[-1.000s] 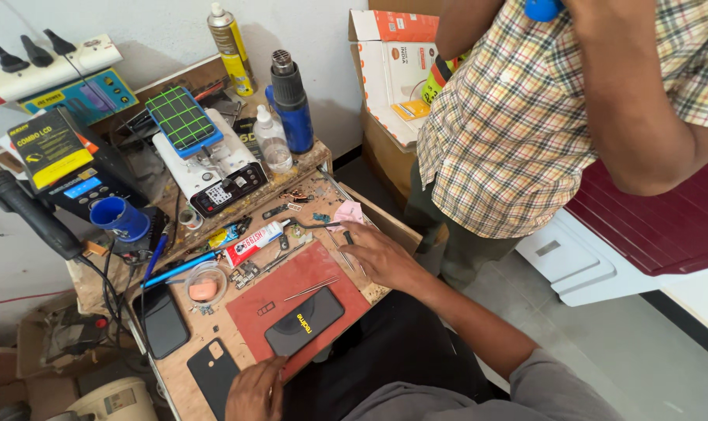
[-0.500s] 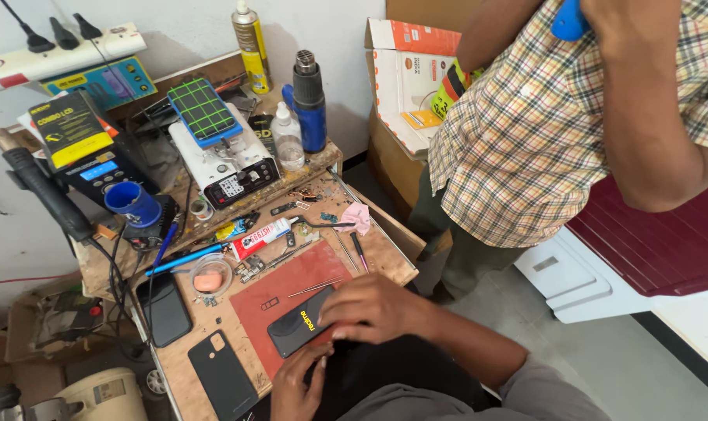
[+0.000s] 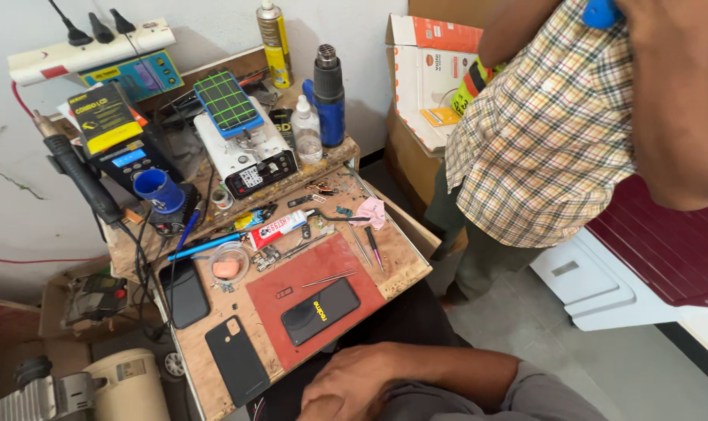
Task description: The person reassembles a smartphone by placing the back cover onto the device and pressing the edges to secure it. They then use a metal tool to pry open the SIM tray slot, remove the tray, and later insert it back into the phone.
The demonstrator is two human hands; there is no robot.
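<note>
Black phone [image 3: 320, 310]: face up on red mat [image 3: 292, 274], near edge of tabletop [image 3: 401, 261]. Right hand [image 3: 350, 382]: just near of the mat, grip empty, fingers loosely curled. Left hand: hidden, grip undeterminable.

wall [image 3: 214, 23]: white, cracked | floor [image 3: 642, 366]: grey tiles | worn wooden workbench [image 3: 405, 261] | cardboard box [image 3: 436, 70]

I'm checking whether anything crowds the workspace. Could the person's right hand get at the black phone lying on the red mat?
Probably yes. The right hand rests just off the table's near edge, and the black phone lies face up on the red mat with nothing between them; the tweezers lie beyond it.
</note>
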